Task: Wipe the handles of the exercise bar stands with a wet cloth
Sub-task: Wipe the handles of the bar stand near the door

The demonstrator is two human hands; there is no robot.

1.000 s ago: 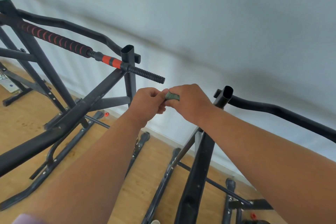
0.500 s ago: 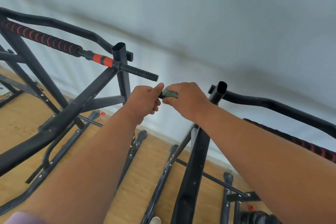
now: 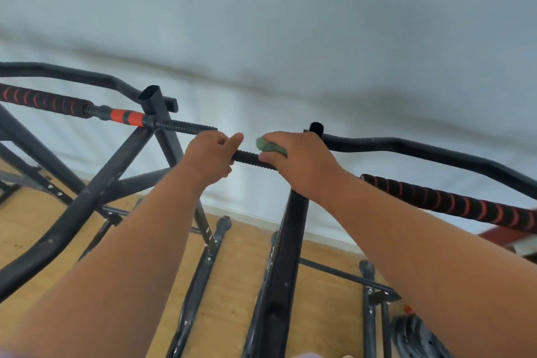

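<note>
Two black exercise bar stands stand side by side before a white wall. The right stand's bar has a black threaded end [image 3: 249,158] and a black-and-red foam handle [image 3: 453,202]. My left hand [image 3: 207,157] grips the tip of that threaded end, thumb raised. My right hand [image 3: 302,164] holds a green cloth [image 3: 270,147] wrapped over the same threaded end, just right of the bare stretch. The left stand's bar [image 3: 43,99] shows a foam handle, an orange collar [image 3: 125,118] and its own threaded end [image 3: 186,126], which neither hand touches.
The stands' black uprights [image 3: 286,241] and floor feet [image 3: 203,267] cross the wooden floor [image 3: 229,293] under my arms. A dark weight plate [image 3: 418,338] lies at the bottom right. Curved black top rails [image 3: 436,151] run behind both bars.
My hands have drawn apart, baring a stretch of the threaded end between them. The right hand has slid right with the cloth. The view has shifted right, showing the right foam handle.
</note>
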